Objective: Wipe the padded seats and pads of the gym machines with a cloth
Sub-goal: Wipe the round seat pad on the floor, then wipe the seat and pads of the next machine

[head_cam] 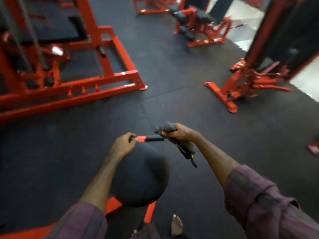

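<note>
Head view: right hand (179, 133) grips dark cloth (174, 137) bunched around black end of red bar (150, 138). Left hand (123, 145) pinches bar's red end, above round black pad (141, 178).

Open floor (172, 75) ahead of the round seat (140, 176); red frames (103, 83) flank it on both sides.

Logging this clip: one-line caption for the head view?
Left hand pinches the red-and-black handle; right hand grips a dark cloth above a black pad.
</note>
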